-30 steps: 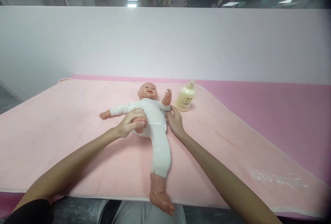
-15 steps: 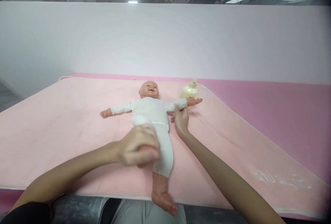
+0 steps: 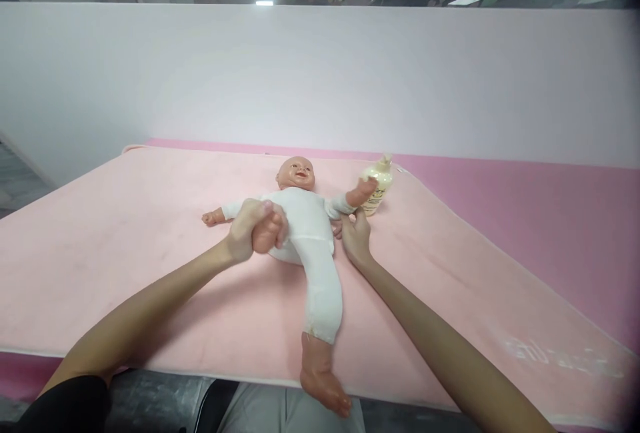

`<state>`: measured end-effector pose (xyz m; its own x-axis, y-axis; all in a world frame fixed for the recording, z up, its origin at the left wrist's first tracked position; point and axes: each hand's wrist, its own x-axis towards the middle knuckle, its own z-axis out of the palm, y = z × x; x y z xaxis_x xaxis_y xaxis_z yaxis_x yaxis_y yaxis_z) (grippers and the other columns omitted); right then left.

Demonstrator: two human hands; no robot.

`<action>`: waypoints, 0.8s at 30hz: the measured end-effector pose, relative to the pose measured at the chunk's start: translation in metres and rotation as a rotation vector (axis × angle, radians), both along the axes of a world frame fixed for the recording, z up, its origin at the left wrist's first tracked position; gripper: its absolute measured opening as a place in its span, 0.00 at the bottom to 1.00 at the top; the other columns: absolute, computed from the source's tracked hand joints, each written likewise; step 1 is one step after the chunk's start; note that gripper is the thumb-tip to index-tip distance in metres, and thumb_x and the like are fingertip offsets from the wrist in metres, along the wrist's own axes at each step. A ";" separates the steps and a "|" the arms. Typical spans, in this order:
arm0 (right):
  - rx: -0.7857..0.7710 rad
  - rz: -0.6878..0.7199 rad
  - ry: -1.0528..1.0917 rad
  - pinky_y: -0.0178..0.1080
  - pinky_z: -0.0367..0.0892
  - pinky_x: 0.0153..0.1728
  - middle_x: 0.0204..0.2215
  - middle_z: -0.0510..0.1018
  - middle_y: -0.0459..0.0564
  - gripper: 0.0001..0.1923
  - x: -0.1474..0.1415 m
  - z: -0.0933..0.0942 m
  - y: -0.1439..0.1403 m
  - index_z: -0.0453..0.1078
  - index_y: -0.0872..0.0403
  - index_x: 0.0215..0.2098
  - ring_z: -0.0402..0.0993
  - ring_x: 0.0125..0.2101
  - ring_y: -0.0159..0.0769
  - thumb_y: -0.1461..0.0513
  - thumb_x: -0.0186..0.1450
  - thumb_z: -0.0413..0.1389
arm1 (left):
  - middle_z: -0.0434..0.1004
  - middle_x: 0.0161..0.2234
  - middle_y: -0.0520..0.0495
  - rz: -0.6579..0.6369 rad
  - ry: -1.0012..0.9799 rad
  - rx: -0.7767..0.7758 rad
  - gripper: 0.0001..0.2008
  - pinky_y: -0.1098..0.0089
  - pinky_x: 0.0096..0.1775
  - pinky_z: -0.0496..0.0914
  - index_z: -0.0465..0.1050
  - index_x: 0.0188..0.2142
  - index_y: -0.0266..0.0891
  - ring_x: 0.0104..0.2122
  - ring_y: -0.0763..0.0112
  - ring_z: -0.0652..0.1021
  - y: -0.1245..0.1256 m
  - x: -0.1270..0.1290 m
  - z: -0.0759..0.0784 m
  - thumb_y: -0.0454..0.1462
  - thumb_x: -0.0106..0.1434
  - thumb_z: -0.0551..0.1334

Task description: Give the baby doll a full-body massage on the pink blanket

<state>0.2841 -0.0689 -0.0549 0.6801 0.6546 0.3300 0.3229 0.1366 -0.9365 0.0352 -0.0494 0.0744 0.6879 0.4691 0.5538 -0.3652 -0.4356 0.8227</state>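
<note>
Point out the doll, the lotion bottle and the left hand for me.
doll (image 3: pixel 303 219): head view, on the white chest.
lotion bottle (image 3: pixel 379 184): head view, on the cream body below the pump.
left hand (image 3: pixel 250 229): head view, on the knuckles wrapped around the doll's foot.

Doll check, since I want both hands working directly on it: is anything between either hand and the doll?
Nothing visible: the left hand grips the doll by its bent leg's foot, and the right hand touches its side.
</note>
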 end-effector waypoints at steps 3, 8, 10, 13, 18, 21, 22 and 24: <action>0.070 -0.058 0.198 0.33 0.62 0.15 0.20 0.68 0.39 0.15 0.000 0.005 -0.002 0.58 0.51 0.38 0.65 0.14 0.30 0.52 0.59 0.54 | 0.67 0.13 0.46 -0.192 0.107 0.190 0.27 0.66 0.28 0.65 0.64 0.16 0.38 0.17 0.70 0.68 -0.042 -0.004 0.005 0.49 0.66 0.48; 0.062 -0.113 0.340 0.32 0.60 0.13 0.18 0.64 0.37 0.17 0.002 0.007 -0.004 0.56 0.50 0.38 0.64 0.13 0.30 0.51 0.58 0.55 | 0.65 0.13 0.49 -0.186 0.245 0.437 0.24 0.66 0.32 0.64 0.60 0.15 0.40 0.17 0.72 0.66 -0.060 -0.003 -0.002 0.47 0.65 0.50; 0.054 -0.100 0.225 0.33 0.60 0.14 0.19 0.65 0.38 0.14 0.002 0.005 -0.003 0.58 0.50 0.39 0.62 0.13 0.30 0.52 0.60 0.53 | 0.68 0.15 0.47 -0.200 0.191 0.379 0.25 0.65 0.34 0.65 0.62 0.16 0.40 0.19 0.70 0.68 -0.042 -0.001 -0.004 0.48 0.66 0.49; -0.005 -0.047 -0.168 0.36 0.65 0.23 0.29 0.72 0.46 0.11 -0.002 0.002 -0.003 0.64 0.51 0.41 0.67 0.21 0.32 0.57 0.62 0.49 | 0.70 0.16 0.44 -0.095 0.033 0.218 0.28 0.63 0.35 0.66 0.66 0.16 0.39 0.21 0.67 0.70 -0.002 0.006 -0.014 0.51 0.66 0.48; -0.118 0.024 -0.572 0.42 0.67 0.36 0.47 0.70 0.54 0.20 -0.007 0.001 -0.003 0.68 0.50 0.51 0.71 0.36 0.40 0.62 0.63 0.44 | 0.66 0.13 0.45 0.102 0.039 -0.022 0.28 0.66 0.25 0.63 0.65 0.13 0.37 0.17 0.69 0.68 0.045 0.014 -0.031 0.53 0.62 0.52; -0.065 -0.006 -0.401 0.41 0.68 0.35 0.40 0.73 0.52 0.17 -0.004 0.001 -0.002 0.67 0.52 0.47 0.71 0.35 0.39 0.61 0.61 0.46 | 0.65 0.12 0.45 0.069 0.045 -0.120 0.29 0.65 0.25 0.65 0.65 0.15 0.38 0.17 0.68 0.68 0.041 0.003 -0.010 0.54 0.63 0.49; -0.049 -0.011 -0.300 0.39 0.67 0.31 0.35 0.74 0.50 0.15 -0.003 0.001 -0.001 0.66 0.52 0.45 0.71 0.31 0.38 0.59 0.61 0.47 | 0.64 0.12 0.46 0.033 0.035 -0.123 0.30 0.65 0.25 0.65 0.64 0.15 0.38 0.17 0.68 0.68 0.034 -0.003 0.000 0.55 0.64 0.47; -0.025 -0.019 -0.081 0.36 0.64 0.22 0.22 0.71 0.43 0.12 0.000 0.000 0.000 0.64 0.52 0.42 0.67 0.20 0.34 0.57 0.61 0.50 | 0.63 0.11 0.45 -0.056 0.059 -0.079 0.32 0.63 0.27 0.67 0.64 0.15 0.39 0.17 0.67 0.68 0.014 -0.012 0.019 0.56 0.64 0.44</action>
